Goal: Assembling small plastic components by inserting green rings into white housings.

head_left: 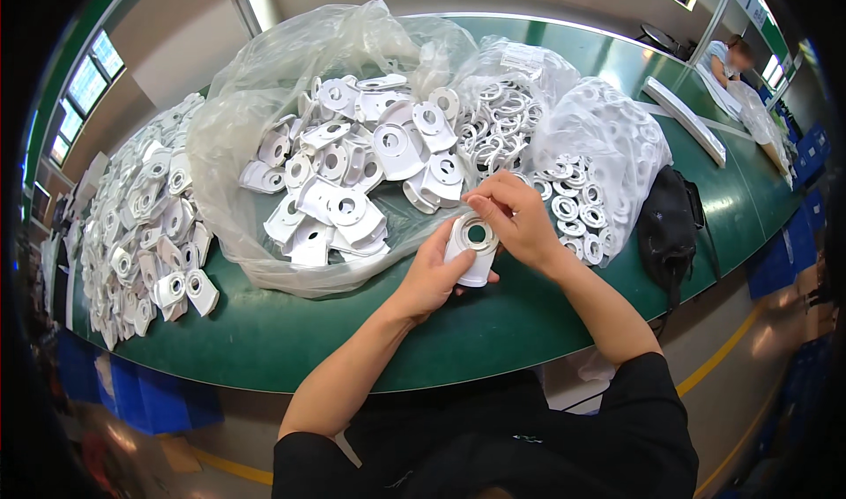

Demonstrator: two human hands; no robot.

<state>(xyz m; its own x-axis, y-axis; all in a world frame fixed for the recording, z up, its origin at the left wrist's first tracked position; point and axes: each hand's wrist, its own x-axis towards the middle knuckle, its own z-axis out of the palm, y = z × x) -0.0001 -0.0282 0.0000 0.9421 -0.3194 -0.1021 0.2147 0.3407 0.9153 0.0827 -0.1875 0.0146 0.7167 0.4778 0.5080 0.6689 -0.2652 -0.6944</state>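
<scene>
My left hand [428, 276] is closed around a white plastic housing [477, 275] with a round ring-edged hole, held tilted above the table's front half. Its thumb lies across the front face. My right hand [522, 219] is at the part's upper right edge, fingers curled and pinched together; what they hold, if anything, cannot be made out. Beyond my hands, a large clear plastic bag [256, 274] lies spread open around a heap of similar white housings [348, 208]. White rings [582, 212] spill from a bag just right of my right hand.
The green table [291, 345] curves around me. Another pile of white housings [145, 234] covers its left end. A second bag of rings [498, 124] stands behind. To the right are a black pouch [667, 226] and a long white strip [686, 120]. A person [724, 61] sits far right.
</scene>
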